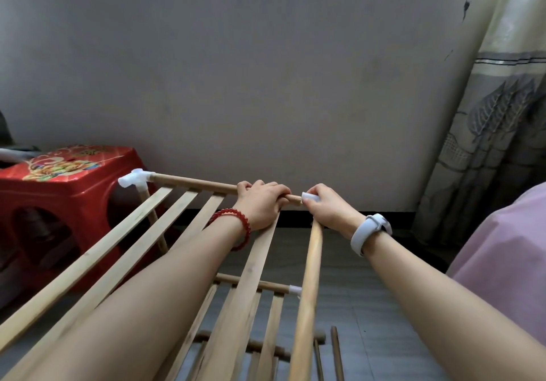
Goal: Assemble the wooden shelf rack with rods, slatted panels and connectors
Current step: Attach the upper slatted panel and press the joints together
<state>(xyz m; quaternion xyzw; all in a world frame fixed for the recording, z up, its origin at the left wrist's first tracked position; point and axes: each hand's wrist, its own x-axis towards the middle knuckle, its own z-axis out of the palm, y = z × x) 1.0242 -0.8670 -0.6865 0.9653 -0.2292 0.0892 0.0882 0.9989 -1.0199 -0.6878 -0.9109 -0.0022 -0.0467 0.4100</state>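
Note:
The wooden rack stands in front of me, its top slatted panel [141,233] running away from me. A far cross rod [195,183] ends on the left in a white plastic connector [134,180]. My left hand [261,203] grips that rod near its right end. My right hand [325,208] holds a second white connector [308,197] right at the rod's bare tip, above the top of the right side rod [308,292]. A lower slatted shelf [251,315] with its own white connector [295,289] shows beneath.
A red plastic stool [59,191] stands at the left, close behind the rack's far left corner. Loose wooden rods [336,354] lie on the grey tiled floor at the lower right. A grey wall is ahead, a patterned curtain [496,132] at the right, pink fabric [508,262] beside my right arm.

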